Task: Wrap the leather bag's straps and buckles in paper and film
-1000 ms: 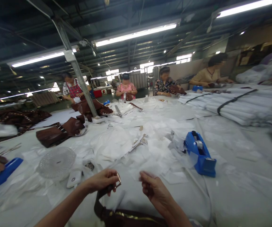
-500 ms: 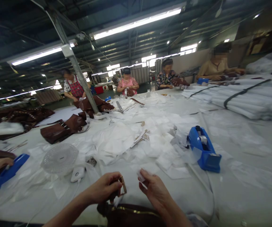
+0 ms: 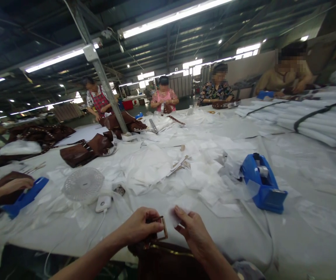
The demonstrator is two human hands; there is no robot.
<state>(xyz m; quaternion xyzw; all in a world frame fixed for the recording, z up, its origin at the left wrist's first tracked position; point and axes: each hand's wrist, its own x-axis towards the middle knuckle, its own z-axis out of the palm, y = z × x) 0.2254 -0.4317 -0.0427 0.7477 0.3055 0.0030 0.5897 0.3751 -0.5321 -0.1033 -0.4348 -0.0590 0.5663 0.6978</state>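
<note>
The person's two bare, slim-fingered human hands, the left (image 3: pixel 143 227) and the right (image 3: pixel 193 229), join narrow bare wrists. The long, smooth, bare left forearm (image 3: pixel 104 249) widens from the wrist toward the near edge of the scene. The bare right forearm (image 3: pixel 217 258) shows a shorter length and also broadens toward the near side. Just beside it, at the near right, is a small patch of muted greyish cloth with pale spots (image 3: pixel 248 270); whether it is worn clothing is unclear. Fingernail details are too small to tell.
</note>
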